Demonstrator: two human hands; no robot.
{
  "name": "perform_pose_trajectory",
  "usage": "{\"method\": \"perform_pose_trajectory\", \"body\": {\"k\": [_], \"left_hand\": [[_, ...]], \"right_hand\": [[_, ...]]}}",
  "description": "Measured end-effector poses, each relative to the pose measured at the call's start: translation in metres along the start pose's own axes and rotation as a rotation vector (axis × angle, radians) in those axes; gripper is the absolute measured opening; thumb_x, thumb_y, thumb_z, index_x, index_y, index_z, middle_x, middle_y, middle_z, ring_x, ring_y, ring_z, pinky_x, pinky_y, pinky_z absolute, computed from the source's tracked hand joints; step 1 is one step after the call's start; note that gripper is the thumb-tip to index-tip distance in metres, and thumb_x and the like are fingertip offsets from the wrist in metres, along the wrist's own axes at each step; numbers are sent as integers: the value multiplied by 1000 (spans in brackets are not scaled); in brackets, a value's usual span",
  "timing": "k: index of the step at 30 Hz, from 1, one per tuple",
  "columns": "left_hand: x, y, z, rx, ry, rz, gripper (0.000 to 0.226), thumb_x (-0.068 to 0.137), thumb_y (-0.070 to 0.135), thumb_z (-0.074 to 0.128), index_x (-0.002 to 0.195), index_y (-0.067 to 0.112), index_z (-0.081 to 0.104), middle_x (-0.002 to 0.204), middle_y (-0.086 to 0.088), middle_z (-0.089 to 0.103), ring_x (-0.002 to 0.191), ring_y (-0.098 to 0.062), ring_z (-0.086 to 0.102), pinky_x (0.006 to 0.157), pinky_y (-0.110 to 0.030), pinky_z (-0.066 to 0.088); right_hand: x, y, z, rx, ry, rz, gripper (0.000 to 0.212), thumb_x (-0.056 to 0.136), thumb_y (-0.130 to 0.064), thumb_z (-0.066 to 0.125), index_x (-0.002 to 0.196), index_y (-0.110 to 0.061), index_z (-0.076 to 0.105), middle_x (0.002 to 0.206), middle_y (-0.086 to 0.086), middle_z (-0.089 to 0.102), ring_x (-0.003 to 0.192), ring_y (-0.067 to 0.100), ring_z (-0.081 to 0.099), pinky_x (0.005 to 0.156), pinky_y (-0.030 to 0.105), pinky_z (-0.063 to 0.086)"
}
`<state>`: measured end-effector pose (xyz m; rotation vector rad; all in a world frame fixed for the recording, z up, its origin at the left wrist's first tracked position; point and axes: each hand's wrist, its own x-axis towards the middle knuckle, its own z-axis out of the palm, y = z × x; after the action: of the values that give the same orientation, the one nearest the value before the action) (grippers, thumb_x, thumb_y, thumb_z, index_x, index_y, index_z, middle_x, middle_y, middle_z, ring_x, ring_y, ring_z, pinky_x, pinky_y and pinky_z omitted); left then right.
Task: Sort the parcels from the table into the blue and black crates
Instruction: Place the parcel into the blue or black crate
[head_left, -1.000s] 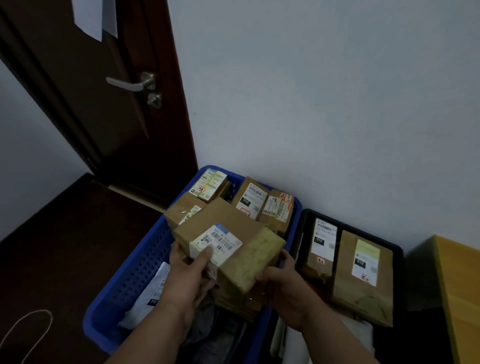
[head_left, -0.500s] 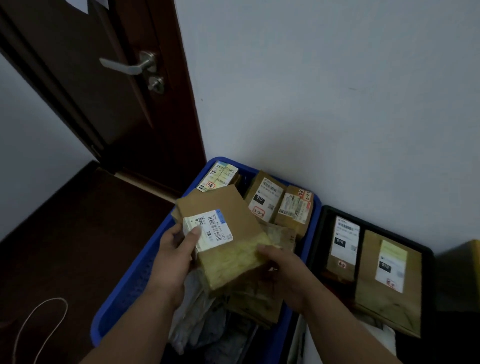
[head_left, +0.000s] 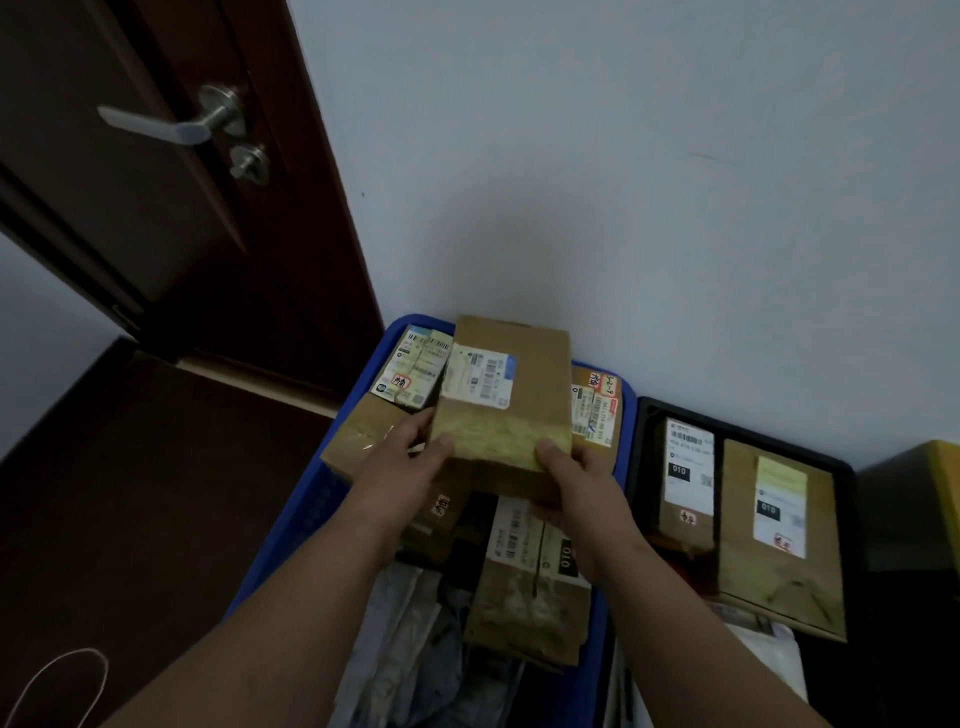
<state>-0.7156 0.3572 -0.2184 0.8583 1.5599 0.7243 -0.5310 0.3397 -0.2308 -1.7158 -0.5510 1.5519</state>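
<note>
Both hands hold one box (head_left: 506, 400) by its near end, left hand (head_left: 402, 457), right hand (head_left: 576, 478); long axis points away, probably above blue crate's (head_left: 306, 525) far parcels.

Two crates stand here, one blue (head_left: 291, 540) and one black (head_left: 644, 415); two boxed parcels (head_left: 779, 535) lie in the black.
</note>
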Motion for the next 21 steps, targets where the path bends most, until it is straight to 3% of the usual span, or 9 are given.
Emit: {"method": "perform_pose_trajectory", "body": {"k": [2,6,9,13,16,18,21], "left_hand": [[15,10,4,68,-9,37,45,99,31,53,142,37,43,131,6,53,109,-13,55,98,-38,46],[47,29,14,265,-29,89,49,99,35,50,147,37,38,143,2,49,124,-21,51,105,-46,43],[66,33,22,333,-37,102,50,100,32,49,149,33,37,146,1,47,127,-21,48,106,-43,43],[83,19,22,370,-25,78,48,100,25,46,144,41,40,138,3,54,114,-19,55,97,-42,51],[89,12,20,430,41,85,50,100,22,44,144,44,38,139,0,53,114,-22,56,98,-42,50],[90,9,19,505,91,133,50,101,16,42,144,39,42,134,-1,55,112,-25,57,96,-35,49],[90,5,19,559,82,156,52,98,11,43,143,37,44,135,-4,55,111,-27,59,95,-37,50]], "right_hand": [[8,-9,3,-132,57,-61,34,95,-45,57,121,-26,45,109,-4,57,98,18,60,91,45,54],[33,-22,5,-497,169,-140,32,98,-51,45,113,-22,45,97,-3,53,86,17,55,76,37,50],[52,-26,10,-660,258,-146,51,90,-58,43,123,-20,52,115,5,53,102,28,56,94,51,48],[67,-25,20,-742,212,-212,59,92,-42,52,145,-39,26,127,-1,54,115,27,53,105,56,33],[75,-29,26,-885,164,-227,61,96,-43,49,149,-43,19,133,5,50,121,30,49,108,55,30],[76,-29,29,-947,123,-245,54,97,-43,47,147,-42,24,131,7,51,120,30,49,108,53,27],[77,-23,27,-1080,133,-270,50,96,-43,45,144,-40,29,128,6,55,119,29,49,105,52,26]]}}
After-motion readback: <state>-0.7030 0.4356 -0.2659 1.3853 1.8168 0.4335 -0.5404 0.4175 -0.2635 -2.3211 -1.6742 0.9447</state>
